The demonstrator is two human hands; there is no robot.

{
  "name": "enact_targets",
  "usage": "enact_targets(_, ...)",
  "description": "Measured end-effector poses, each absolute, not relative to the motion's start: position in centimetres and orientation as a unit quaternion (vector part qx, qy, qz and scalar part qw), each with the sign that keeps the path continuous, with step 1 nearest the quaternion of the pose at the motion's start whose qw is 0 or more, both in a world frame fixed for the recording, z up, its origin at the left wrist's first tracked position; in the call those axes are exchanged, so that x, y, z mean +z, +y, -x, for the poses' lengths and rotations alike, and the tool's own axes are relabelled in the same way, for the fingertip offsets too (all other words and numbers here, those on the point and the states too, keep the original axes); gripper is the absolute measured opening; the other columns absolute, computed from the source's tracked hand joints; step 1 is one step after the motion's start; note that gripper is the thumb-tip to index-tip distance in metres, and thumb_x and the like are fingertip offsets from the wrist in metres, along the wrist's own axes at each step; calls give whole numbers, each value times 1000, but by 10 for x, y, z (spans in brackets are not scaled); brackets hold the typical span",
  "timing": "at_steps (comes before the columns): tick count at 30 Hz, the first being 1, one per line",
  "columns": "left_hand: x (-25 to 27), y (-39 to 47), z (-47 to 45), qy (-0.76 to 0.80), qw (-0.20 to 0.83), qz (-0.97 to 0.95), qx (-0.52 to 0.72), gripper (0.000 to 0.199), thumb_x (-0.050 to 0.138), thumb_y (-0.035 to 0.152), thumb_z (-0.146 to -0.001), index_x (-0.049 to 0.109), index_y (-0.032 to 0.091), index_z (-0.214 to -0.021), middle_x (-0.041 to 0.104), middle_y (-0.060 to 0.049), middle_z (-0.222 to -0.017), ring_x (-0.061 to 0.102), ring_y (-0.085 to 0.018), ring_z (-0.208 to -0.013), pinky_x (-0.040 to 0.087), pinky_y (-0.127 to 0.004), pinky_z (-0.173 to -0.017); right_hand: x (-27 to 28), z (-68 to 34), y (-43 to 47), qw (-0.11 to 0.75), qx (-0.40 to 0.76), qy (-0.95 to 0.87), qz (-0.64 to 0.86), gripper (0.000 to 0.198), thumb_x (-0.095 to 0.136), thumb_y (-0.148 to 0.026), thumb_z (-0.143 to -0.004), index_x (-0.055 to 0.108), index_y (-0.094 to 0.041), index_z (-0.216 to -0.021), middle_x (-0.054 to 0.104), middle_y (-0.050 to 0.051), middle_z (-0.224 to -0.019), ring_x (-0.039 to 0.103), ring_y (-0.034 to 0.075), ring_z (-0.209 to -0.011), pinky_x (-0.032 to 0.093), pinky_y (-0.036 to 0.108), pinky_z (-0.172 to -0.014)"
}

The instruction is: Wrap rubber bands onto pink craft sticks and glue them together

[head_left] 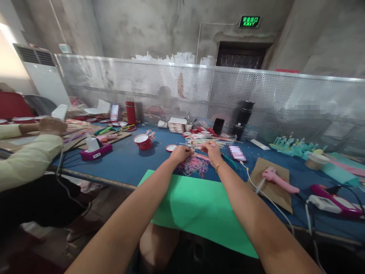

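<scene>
Centrally, the left hand (pixel 181 153) and right hand (pixel 213 152) work close together, apart from each other, above the near half of the tabletop (pixel 119 164). Right fingertips pinch a slim pink piece (pixel 203 145); left fingertips are closed at a thin strip (pixel 192 144) standing roughly upright. The pink piece lies in the gap between the hands, over a tangle of threads (pixel 193 167).

Handling: the piece is probably light and easily bent or marked; grip it near the ends, with fingertip pressure only. The threads look soft and liable to snag.

Outward: a green sheet (pixel 196 205) lies across the lap, red-edged rolls (pixel 144 145) stand to the left, and a pink glue gun (pixel 281 183) rests on cardboard (pixel 264 166) to the right.

Limits: fingers cover the gripped ends; whether strip and piece join cannot be determined. A co-worker's sleeve (pixel 34 158) is cut off at left.
</scene>
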State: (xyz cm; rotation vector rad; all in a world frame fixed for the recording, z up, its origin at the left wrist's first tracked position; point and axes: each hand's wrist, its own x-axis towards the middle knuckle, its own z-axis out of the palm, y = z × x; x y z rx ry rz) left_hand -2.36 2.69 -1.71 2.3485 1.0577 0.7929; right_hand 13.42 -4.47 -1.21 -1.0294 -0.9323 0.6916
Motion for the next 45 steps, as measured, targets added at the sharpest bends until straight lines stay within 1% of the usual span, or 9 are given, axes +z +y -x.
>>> enact_targets(4, -18, 28, 25, 386, 216, -849, 290, 50, 57, 63, -67, 66, 14, -62, 44, 2, -51, 33, -10, -54, 22, -25, -52, -13, -129, -45, 700, 326, -436, 463, 12, 62, -29, -61, 54, -21, -58, 64, -3, -55, 58, 12, -55, 46, 23, -58)
enact_targets(12, -19, 27, 26, 382, 211, -856, 278, 53, 52, 65, -71, 62, 14, -59, 41, 2, -51, 32, -10, -54, 20, -25, -51, -17, -135, -41, 719, 322, -409, 460, 13, 64, -30, -62, 55, -20, -60, 64, -3, -56, 57, 11, -53, 47, 24, -58)
enact_targets(17, -17, 26, 26, 387, 199, -858, 273, 51, 52, 63, -72, 63, 14, -60, 41, 2, -52, 32, -10, -54, 21, -25, -53, -14, -129, -44, 702, 336, -438, 451, 15, 64, -31, -62, 54, -20, -59, 64, -3, -56, 58, 12, -55, 47, 24, -59)
enact_targets(24, -15, 27, 27, 388, 215, -854, 270, 44, 55, 57, -72, 63, 14, -62, 43, 3, -53, 33, -10, -54, 21, -24, -53, -13, -130, -43, 722, 319, -414, 454, 14, 62, -30, -61, 53, -20, -57, 62, -3, -52, 56, 12, -53, 45, 23, -56)
enact_targets(28, -16, 27, 27, 392, 206, -856, 266, 40, 54, 51, -74, 63, 14, -62, 43, 3, -54, 33, -10, -54, 21, -25, -53, -14, -128, -43, 704, 344, -426, 452, 15, 63, -33, -61, 53, -21, -59, 64, -3, -55, 57, 12, -54, 46, 24, -59)
enact_targets(31, -17, 28, 27, 391, 198, -858, 267, 38, 54, 48, -75, 62, 14, -59, 40, 3, -53, 31, -9, -54, 20, -25, -54, -14, -128, -42, 702, 333, -424, 465, 15, 63, -33, -61, 54, -21, -58, 64, -2, -54, 56, 12, -54, 45, 24, -58)
enact_targets(35, -17, 28, 28, 389, 205, -858, 266, 39, 54, 50, -74, 62, 14, -60, 40, 3, -53, 31, -9, -54, 21, -25, -54, -14, -129, -41, 715, 319, -412, 466, 15, 62, -31, -60, 53, -21, -56, 63, -2, -53, 54, 12, -53, 44, 24, -56)
enact_targets(39, -16, 28, 27, 396, 199, -857, 261, 39, 54, 50, -74, 63, 14, -62, 41, 3, -53, 33, -10, -54, 21, -25, -54, -14, -128, -40, 709, 339, -423, 451, 15, 62, -32, -60, 52, -21, -58, 64, -2, -54, 56, 12, -54, 45, 24, -58)
enact_targets(45, -16, 29, 26, 398, 197, -858, 256, 40, 53, 51, -74, 63, 14, -62, 42, 3, -53, 33, -10, -54, 21, -25, -54, -16, -131, -38, 721, 324, -404, 460, 15, 62, -32, -59, 52, -21, -58, 62, -2, -52, 57, 13, -54, 45, 24, -57)
